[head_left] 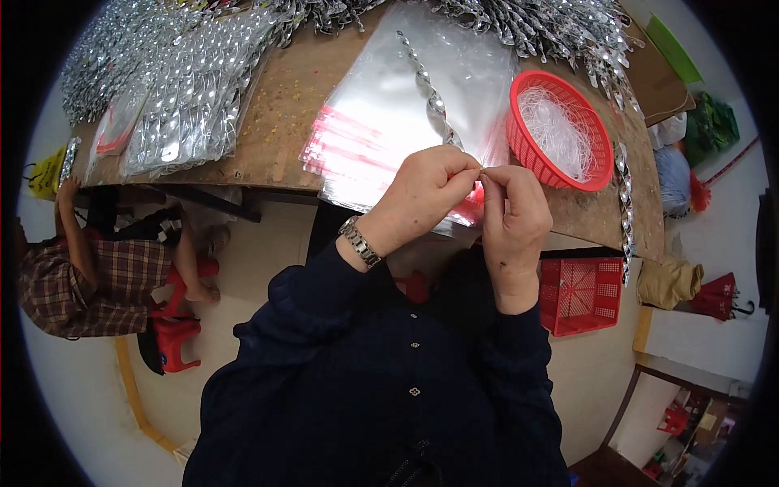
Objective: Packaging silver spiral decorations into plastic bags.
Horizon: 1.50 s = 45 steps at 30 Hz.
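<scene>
A silver twisted spiral strip [436, 105] lies over a stack of clear plastic bags [365, 89] with red-printed edges. Its near end runs into my left hand [422, 195], whose thumb and forefinger are pinched closed on it. My right hand [517, 215] also pinches, its fingertips almost touching the left ones. Whatever sits between those right fingertips is too small to make out. Just right of the bags stands a round red plastic basket [600, 158] holding a tangle of thin clear threads [556, 130].
Silver spirals in bags [195, 97] cover the table's [280, 122] left, with more heaped [535, 32] along the back. One spiral [625, 195] hangs over the right edge. Below is a red crate [580, 296]. Another person [97, 276] sits at the left near red stools [174, 341].
</scene>
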Motion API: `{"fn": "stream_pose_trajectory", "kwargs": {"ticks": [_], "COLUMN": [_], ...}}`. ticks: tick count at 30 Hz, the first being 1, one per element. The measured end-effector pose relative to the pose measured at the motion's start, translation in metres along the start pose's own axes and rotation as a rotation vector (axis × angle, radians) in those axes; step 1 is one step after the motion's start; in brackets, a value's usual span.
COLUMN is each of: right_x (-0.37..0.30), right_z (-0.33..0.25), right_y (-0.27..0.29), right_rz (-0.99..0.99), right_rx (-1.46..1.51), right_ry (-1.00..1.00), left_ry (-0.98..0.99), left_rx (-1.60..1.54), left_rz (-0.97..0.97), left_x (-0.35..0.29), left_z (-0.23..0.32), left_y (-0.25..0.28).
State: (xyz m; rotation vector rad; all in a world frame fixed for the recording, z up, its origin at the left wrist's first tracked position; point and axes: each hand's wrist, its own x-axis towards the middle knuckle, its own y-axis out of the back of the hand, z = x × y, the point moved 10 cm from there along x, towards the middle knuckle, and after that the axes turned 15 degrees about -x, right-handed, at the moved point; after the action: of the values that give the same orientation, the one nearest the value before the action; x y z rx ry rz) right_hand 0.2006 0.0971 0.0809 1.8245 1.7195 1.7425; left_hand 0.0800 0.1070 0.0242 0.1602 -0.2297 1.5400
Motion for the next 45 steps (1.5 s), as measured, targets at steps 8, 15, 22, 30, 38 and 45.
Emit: {"fn": "stream_pose_trajectory", "kwargs": {"ticks": [8, 15, 22, 30, 38, 45], "right_x": [0.0, -0.002, -0.003, -0.005, -0.008, -0.008], "right_z": [0.003, 0.002, 0.005, 0.008, 0.022, 0.025], "right_y": [-0.002, -0.003, -0.004, -0.007, -0.015, -0.017], "right_rz": [-0.008, 0.023, 0.055, 0.06, 0.008, -0.024], "right_rx": [-0.022, -0.009, 0.018, 0.025, 0.142, 0.141], "right_ry": [-0.019, -0.028, -0.041, -0.048, -0.146, -0.165], "left_ry": [-0.088, -0.047, -0.011, 0.051, 0.124, 0.118], "left_rx": [0.068, -0.013, -0.065, -0.132, -0.144, -0.129], "left_rz": [0.1, 0.124, 0.137, 0.145, 0.099, 0.083], "left_x": [-0.001, -0.001, -0.002, -0.001, -0.002, -0.002], "left_z": [0.008, 0.002, -0.002, -0.011, -0.015, -0.019], "left_y": [-0.003, 0.0, 0.001, 0.002, 0.0, -0.001]}}
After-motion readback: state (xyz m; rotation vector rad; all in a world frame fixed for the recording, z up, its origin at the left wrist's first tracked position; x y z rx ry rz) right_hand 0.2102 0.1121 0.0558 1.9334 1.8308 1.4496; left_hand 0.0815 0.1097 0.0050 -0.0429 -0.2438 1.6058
